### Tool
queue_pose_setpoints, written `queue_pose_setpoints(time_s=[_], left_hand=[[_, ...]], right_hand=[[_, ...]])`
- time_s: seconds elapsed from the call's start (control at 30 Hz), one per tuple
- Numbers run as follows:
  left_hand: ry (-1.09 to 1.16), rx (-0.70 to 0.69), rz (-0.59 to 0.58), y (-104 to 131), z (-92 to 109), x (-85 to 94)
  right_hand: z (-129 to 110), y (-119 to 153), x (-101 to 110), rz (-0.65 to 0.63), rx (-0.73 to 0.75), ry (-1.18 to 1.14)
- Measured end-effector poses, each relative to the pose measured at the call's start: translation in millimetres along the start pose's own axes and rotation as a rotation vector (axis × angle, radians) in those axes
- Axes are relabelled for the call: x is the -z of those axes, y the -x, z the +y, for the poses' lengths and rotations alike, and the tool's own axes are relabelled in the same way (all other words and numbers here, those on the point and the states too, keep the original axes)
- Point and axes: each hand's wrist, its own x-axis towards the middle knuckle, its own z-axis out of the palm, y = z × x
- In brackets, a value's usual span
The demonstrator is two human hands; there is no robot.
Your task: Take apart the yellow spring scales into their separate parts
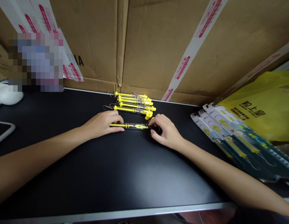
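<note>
Near the middle of the black table, my left hand (107,124) pinches the left end of a clear tube with yellow parts, a spring scale (134,126), lying level. Its right end points at my right hand (165,130), whose thumb and index finger close on a thin metal hook (148,123). A small gap seems to lie between the hook and the tube's yellow tip. Just behind the hands, several similar yellow spring scales (132,101) lie stacked side by side, metal hooks to the left. A yellow piece (148,115) sits at their front right.
Several printed boxes (228,133) stand at the right beside a yellow bag (258,102). Large cardboard (153,46) rises behind the table (126,180). At the left are a white rounded object (9,95) and a white-edged device (3,132).
</note>
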Motion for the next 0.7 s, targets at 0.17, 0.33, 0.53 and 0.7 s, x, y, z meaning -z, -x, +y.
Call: queue_pose_setpoints(time_s=[0.17, 0.33, 0.53, 0.7], left_hand=[[-0.001, 0.017, 0.023, 1, 1, -0.4], [-0.021, 0.020, 0.026, 0, 2, -0.4], [-0.029, 0.015, 0.025, 0, 3, 0.4], [-0.022, 0.009, 0.019, 0, 2, 0.0]], right_hand=[[1, -3, 15, -0.020, -0.009, -0.027], [-12, -5, 29, -0.290, 0.042, 0.037], [-26, 1, 31, -0.436, 0.043, 0.019], [-20, 1, 35, -0.437, 0.034, -0.022]])
